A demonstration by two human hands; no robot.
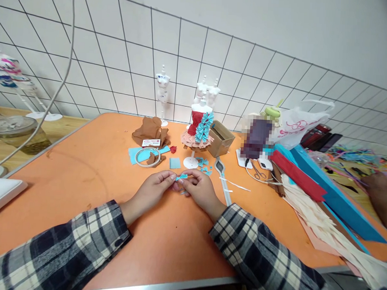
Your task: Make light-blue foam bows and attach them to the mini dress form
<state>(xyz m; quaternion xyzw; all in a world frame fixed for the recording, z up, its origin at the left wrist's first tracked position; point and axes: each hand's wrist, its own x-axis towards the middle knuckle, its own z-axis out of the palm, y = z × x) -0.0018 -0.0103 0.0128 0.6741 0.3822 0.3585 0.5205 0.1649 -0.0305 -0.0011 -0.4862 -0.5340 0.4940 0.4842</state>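
Between the fingertips of my left hand point(155, 188) and my right hand point(201, 191) is a small pleated piece of blue crepe paper point(181, 177). Both hands pinch it just above the table. Right behind them stands a mini dress form point(201, 128) dressed in a red bodice, a blue ruffle down one side and a peach ruffled skirt. Several blue folded paper pieces point(204, 163) lie by its white base. A blue paper square point(175, 163) rests left of that base. Farther left, a white ring point(148, 157) lies on blue and brown paper.
A cardboard box point(222, 138) and bare white dress forms point(162, 89) stand at the back. Scissors point(258, 171), a grey strip point(223, 181) and long crepe sheets point(297, 174) lie to the right. Another person's hand point(378, 185) shows at far right. A white cable point(66, 69) hangs at left.
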